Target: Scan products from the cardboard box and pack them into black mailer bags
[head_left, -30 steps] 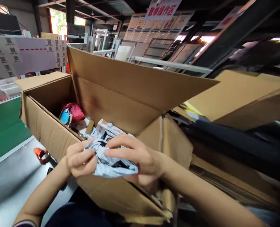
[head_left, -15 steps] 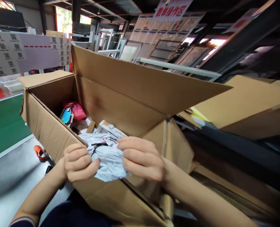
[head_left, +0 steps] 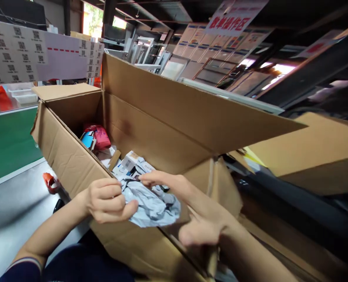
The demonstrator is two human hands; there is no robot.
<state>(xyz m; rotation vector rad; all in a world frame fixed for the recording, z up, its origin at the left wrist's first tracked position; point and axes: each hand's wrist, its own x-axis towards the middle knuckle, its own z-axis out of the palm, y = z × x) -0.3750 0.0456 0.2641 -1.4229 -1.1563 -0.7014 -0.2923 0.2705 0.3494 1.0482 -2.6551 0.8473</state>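
Observation:
A crumpled grey plastic mailer bag (head_left: 154,205) hangs over the near wall of a large open cardboard box (head_left: 74,156). My left hand (head_left: 107,200) is closed on the bag's left side, thumb pressed against it. My right hand (head_left: 191,207) has its fingers stretched out and apart. Its index finger reaches along the bag's top edge, and its palm is lifted off the bag. Inside the box lie a pink pouch (head_left: 99,136), a blue packet (head_left: 87,139) and small white cartons (head_left: 131,160).
The box's far flap (head_left: 191,105) stands up. An orange tape dispenser (head_left: 50,182) lies on the grey table (head_left: 12,219) to the left, beside a green belt (head_left: 6,141). More cardboard boxes (head_left: 315,149) sit at the right. Sheets of printed codes (head_left: 18,49) hang at back left.
My right hand has let go of the bag and opened, its fingers now stretched along the top. The left hand keeps its grip. The view has shifted slightly.

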